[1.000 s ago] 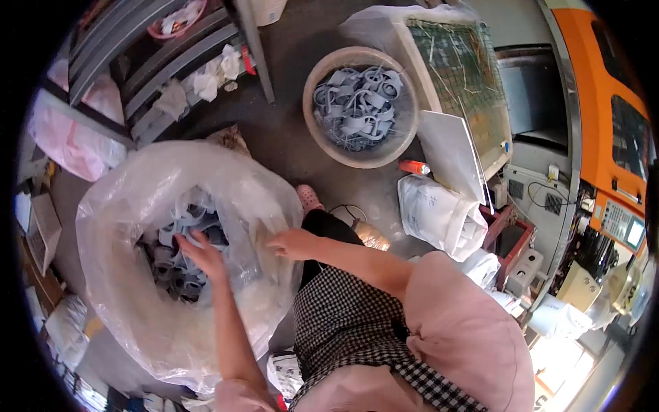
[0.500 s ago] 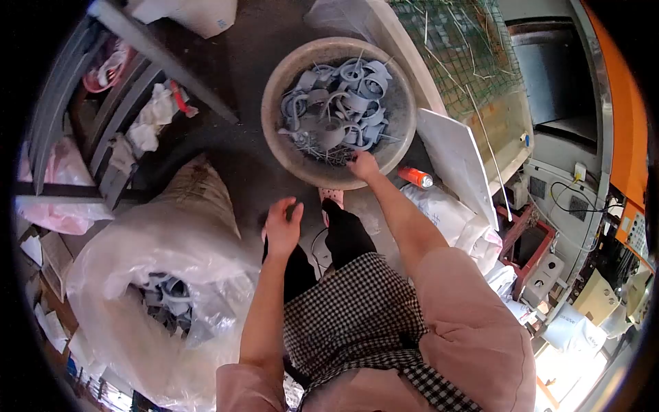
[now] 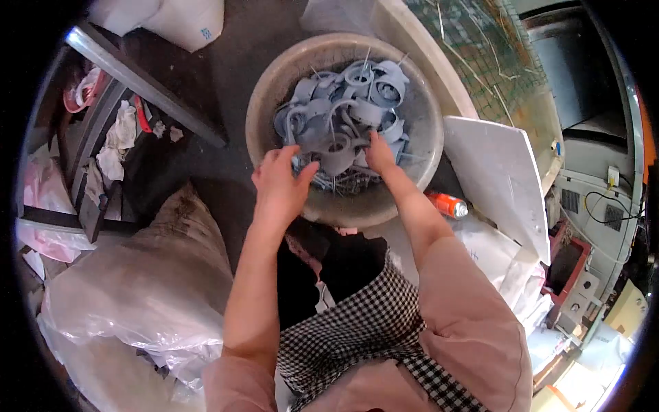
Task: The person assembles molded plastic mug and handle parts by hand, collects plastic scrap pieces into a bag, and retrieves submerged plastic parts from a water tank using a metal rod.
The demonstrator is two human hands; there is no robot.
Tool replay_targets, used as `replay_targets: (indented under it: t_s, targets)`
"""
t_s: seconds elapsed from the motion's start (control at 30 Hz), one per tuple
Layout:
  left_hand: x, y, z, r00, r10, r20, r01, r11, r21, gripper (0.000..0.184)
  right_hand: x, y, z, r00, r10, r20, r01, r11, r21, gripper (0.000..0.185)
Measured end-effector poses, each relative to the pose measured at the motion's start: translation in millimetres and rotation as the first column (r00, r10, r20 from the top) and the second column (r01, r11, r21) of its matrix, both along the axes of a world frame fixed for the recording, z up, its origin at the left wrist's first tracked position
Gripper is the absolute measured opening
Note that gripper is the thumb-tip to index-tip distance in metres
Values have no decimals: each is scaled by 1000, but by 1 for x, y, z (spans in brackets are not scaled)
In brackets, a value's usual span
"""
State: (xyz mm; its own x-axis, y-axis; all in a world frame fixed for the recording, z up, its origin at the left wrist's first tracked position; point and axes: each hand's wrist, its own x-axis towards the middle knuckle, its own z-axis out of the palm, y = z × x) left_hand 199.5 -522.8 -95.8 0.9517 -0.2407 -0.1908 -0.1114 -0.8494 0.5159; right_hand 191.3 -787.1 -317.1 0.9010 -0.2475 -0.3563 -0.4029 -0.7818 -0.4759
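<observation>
Grey moulded plastic parts, with rings, curved arms and thin sprues, fill the middle of a round basin. My right hand is in the basin, its fingers closed at the edge of a cup-like grey plastic part; the fingertips are partly hidden. Over the basin's near left rim is my left hand, thumb and fingers apart, nothing between them. Thin loose sprue pieces lie at the near side of the heap.
An orange spray can lies right of the basin, beside a white board. A large plastic sack stands at the left. A metal frame is at upper left, a netted tank at upper right.
My left hand has moved up from beside my knees to the basin's rim. My right hand has moved farther in among the grey parts. The view has come closer to the basin.
</observation>
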Motion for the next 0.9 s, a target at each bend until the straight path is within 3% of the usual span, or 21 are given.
replay_targets:
  t_s: [0.07, 0.1, 0.13, 0.23, 0.3, 0.33, 0.4, 0.43, 0.47, 0.53, 0.57, 0.6, 0.67, 0.77, 0.9]
  targets:
    - [7, 4, 11, 990, 139, 5, -136, 978, -158, 44, -6, -7, -3, 968, 178, 180, -176, 984, -26, 32]
    - [14, 3, 17, 987, 157, -20, -158, 979, -130, 44, 3, -4, 10, 920, 139, 367, -166, 985, 41, 27]
    - [13, 2, 20, 987, 160, 7, -158, 978, -134, 44, 3, -1, 29, 909, 142, 392, -170, 985, 38, 27]
    - [8, 1, 15, 993, 110, -43, -114, 988, -108, 57, -11, 13, 89, 902, -108, 419, -18, 958, 285, 34]
    - [-4, -3, 2, 958, 156, -240, -212, 949, -232, 75, -36, 26, 136, 867, -164, 471, 32, 961, 276, 35]
    - [-8, -13, 11, 964, 153, -216, -203, 952, -231, 75, -40, 34, 155, 818, -213, 535, 73, 960, 272, 37]
    - [-8, -35, 27, 756, 209, -621, -602, 595, -532, 90, -41, 44, 176, 734, -192, 651, 14, 963, 268, 38]
    - [-6, -44, 28, 703, 125, -700, -674, 433, -599, 82, -47, 50, 194, 712, -124, 692, -53, 972, 228, 37]
    - [-18, -51, 30, 703, 126, -700, -673, 434, -599, 82, -66, 53, 215, 706, -49, 706, -113, 977, 181, 36]
    - [-34, -63, 48, 832, -24, -555, -535, 233, -812, 61, -86, 51, 244, 697, 0, 717, -189, 965, 183, 37]
    - [-39, -67, 57, 800, 32, -599, -594, 181, -784, 46, -94, 47, 260, 671, 27, 741, -290, 930, 228, 39]
    - [-35, -64, 60, 814, 36, -579, -575, 187, -797, 46, -91, 45, 270, 622, 48, 781, -394, 882, 259, 42]
    - [-31, -60, 64, 802, 21, -597, -598, 31, -801, 42, -90, 35, 282, 584, 48, 810, -409, 880, 242, 47]
    - [-42, -59, 54, 771, 11, -637, -636, -38, -770, 39, -101, 24, 288, 690, 216, 691, -378, 922, 90, 47]
    - [-49, -63, 60, 745, 69, -663, -662, -43, -748, 41, -99, 27, 281, 742, 252, 621, -375, 924, 73, 46]
